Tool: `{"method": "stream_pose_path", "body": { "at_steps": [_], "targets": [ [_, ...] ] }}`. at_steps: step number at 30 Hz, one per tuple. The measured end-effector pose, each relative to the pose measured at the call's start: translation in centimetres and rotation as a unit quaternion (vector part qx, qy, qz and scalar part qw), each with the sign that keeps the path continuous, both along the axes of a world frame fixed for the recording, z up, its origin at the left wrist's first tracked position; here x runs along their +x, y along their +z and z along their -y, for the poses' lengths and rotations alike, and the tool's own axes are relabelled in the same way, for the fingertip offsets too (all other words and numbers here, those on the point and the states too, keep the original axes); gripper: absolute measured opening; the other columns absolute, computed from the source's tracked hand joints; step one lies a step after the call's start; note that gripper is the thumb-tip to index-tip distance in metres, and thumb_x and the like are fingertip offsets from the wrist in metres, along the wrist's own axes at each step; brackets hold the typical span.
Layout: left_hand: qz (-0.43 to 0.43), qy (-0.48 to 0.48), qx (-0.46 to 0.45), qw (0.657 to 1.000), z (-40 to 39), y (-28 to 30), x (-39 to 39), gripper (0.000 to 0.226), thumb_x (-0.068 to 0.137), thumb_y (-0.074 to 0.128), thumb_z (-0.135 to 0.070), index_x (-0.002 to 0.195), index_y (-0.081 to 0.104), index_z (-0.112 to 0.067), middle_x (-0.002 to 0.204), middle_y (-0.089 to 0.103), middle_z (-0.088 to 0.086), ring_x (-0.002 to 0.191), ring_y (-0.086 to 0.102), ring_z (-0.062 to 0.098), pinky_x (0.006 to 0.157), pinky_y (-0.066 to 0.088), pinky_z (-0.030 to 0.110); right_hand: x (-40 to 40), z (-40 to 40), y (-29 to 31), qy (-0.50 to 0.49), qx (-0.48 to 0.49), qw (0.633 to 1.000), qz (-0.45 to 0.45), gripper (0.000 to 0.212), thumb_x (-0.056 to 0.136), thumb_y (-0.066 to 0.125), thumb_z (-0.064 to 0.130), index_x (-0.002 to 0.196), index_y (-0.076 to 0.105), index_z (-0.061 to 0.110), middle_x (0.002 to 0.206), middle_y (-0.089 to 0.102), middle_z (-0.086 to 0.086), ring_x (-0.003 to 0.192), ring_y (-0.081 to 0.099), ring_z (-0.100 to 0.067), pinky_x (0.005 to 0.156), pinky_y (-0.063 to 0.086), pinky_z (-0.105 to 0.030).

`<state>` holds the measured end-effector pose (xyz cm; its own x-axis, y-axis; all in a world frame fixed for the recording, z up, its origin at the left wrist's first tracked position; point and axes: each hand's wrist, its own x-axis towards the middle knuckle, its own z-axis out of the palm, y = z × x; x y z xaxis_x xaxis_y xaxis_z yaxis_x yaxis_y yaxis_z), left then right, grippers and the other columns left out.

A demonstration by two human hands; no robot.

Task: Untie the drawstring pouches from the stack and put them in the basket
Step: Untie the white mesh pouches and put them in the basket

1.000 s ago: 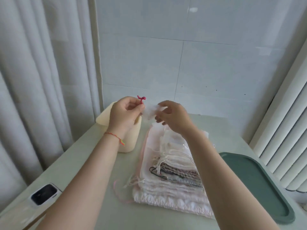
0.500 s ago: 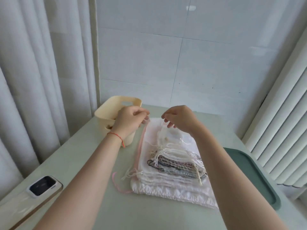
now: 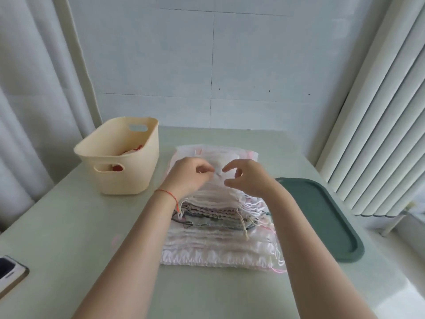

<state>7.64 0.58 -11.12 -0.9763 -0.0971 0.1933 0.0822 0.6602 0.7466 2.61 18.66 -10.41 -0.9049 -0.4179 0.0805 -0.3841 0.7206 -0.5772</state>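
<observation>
Forearms are seen reaching from the near edge over the bench [image 3: 69, 226]. A phone [image 3: 10, 273] lies at the near left corner and a green tray [image 3: 326, 217] at the right. Between them the stack of drawstring pouches [image 3: 218, 240] is piled, cords trailing at its near end. Over its far part the 2 hands are held: the left hand [image 3: 188, 177] appears to be pinching a cord of the top pouch, though blur hides the contact; the right hand [image 3: 247, 178] is curled loosely, nothing seemingly gripped. Beyond, the basket [image 3: 138, 180] is set, 1 pouch or more inside. If a neighbouring cord is caught, several pouches could be dragged off.
</observation>
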Motion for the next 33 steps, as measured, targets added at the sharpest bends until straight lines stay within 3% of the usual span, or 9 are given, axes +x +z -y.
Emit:
{"method": "stream_pose_path", "body": {
  "at_steps": [4,7,10,13,17,25,29,31,33],
  "targets": [
    [0.024,-0.007,-0.015,1.000,-0.2,-0.7,-0.4,0.017,0.089,0.065,-0.025,0.103,0.074,-0.025,0.094,0.068,-0.014,0.093,0.062,0.003,0.081,0.043,0.018,-0.4,0.8,-0.9,0.009,0.036,0.999,-0.020,0.018,0.087,0.068,0.027,0.104,0.067,0.034,0.078,0.035,0.012,0.065,0.042,-0.003,0.050,0.028,-0.010],
    [-0.003,0.017,0.022,1.000,0.1,-0.5,-0.6,0.015,0.088,0.064,-0.022,0.098,0.072,-0.029,0.092,0.068,-0.016,0.092,0.063,0.004,0.087,0.049,0.025,-0.6,0.4,-0.4,-0.012,0.034,0.998,-0.049,0.006,0.089,0.064,0.027,0.086,0.063,0.032,0.088,0.048,0.003,0.066,0.049,-0.011,0.057,0.037,-0.018],
    [-0.051,-0.008,0.052,0.997,0.0,0.4,-0.3,0.028,0.084,0.068,-0.017,0.105,0.066,-0.036,0.111,0.067,-0.015,0.103,0.060,0.003,0.097,0.046,0.028,0.0,-0.3,1.4,-0.007,-0.091,0.992,-0.081,0.009,0.086,0.062,0.017,0.080,0.061,0.024,0.079,0.059,0.005,0.067,0.054,-0.011,0.064,0.042,-0.025],
    [-0.049,-0.113,0.122,0.985,-0.7,1.7,0.6,0.038,0.077,0.075,-0.033,0.112,0.062,-0.041,0.127,0.060,-0.020,0.120,0.049,-0.008,0.104,0.035,0.021,1.7,-0.4,3.8,0.040,-0.270,0.962,-0.013,0.002,0.088,0.062,0.010,0.087,0.063,0.011,0.073,0.066,-0.005,0.062,0.061,-0.014,0.060,0.049,-0.027],
    [-0.060,-0.140,0.203,0.967,-0.6,2.6,1.0,0.062,0.074,0.072,-0.055,0.128,0.061,-0.026,0.130,0.062,-0.011,0.129,0.050,0.003,0.113,0.036,0.038,3.0,-0.2,5.2,0.084,-0.378,0.921,0.049,0.007,0.090,0.067,0.009,0.088,0.066,0.002,0.074,0.068,-0.017,0.063,0.062,-0.024,0.061,0.053,-0.030],
    [0.002,-0.177,0.297,0.938,-1.2,3.0,1.7,0.040,0.079,0.078,-0.024,0.115,0.062,-0.018,0.103,0.068,0.020,0.090,0.069,0.018,0.076,0.052,0.026,3.4,0.2,5.3,0.073,-0.393,0.913,0.084,0.021,0.097,0.056,0.014,0.097,0.072,-0.001,0.081,0.073,-0.018,0.071,0.070,-0.031,0.066,0.059,-0.034],
    [-0.001,-0.150,0.313,0.938,-0.6,3.0,1.8,0.031,0.072,0.078,-0.018,0.099,0.065,-0.015,0.092,0.066,0.012,0.085,0.060,0.022,0.073,0.047,0.027,3.2,-0.4,5.7,0.023,-0.372,0.928,0.018,0.021,0.097,0.056,0.012,0.089,0.071,0.001,0.068,0.068,-0.009,0.057,0.066,-0.024,0.057,0.055,-0.032],
    [0.015,-0.181,0.313,0.932,0.2,3.2,2.1,0.030,0.070,0.085,-0.024,0.087,0.064,-0.010,0.079,0.063,0.003,0.072,0.058,0.015,0.063,0.047,0.021,3.1,-0.8,6.0,-0.015,-0.388,0.921,-0.041,0.022,0.098,0.054,0.013,0.085,0.069,0.003,0.061,0.065,-0.005,0.050,0.062,-0.023,0.052,0.051,-0.033],
    [0.039,-0.216,0.285,0.933,0.6,3.6,2.5,0.054,0.066,0.081,-0.057,0.078,0.065,-0.007,0.070,0.059,-0.001,0.062,0.054,0.010,0.056,0.044,0.017,3.3,-1.1,6.3,-0.031,-0.412,0.908,-0.069,0.025,0.100,0.051,0.015,0.084,0.066,0.003,0.057,0.063,-0.002,0.045,0.055,-0.021,0.047,0.045,-0.031]
  ]
}}
